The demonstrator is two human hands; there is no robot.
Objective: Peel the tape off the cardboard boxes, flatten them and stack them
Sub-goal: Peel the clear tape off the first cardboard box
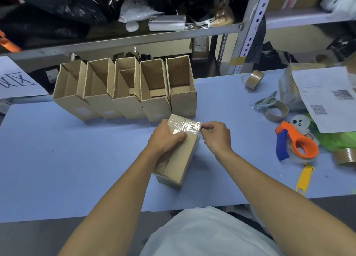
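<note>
A small closed cardboard box [180, 159] lies tilted on the blue table [67, 159], its far end sealed with clear tape [185, 126]. My left hand [165, 138] grips the box near that taped end, thumb across the top face. My right hand [216, 136] pinches the tape's edge at the box's right corner. Behind them, several open cardboard boxes [125, 90] stand side by side in a row.
At the right lie an orange and blue tape dispenser [296, 144], a yellow cutter [305, 177], brown tape rolls [254, 78], printed paper [331, 99] and a green bag [335, 142]. Metal shelving [248, 24] with black bags stands behind the table.
</note>
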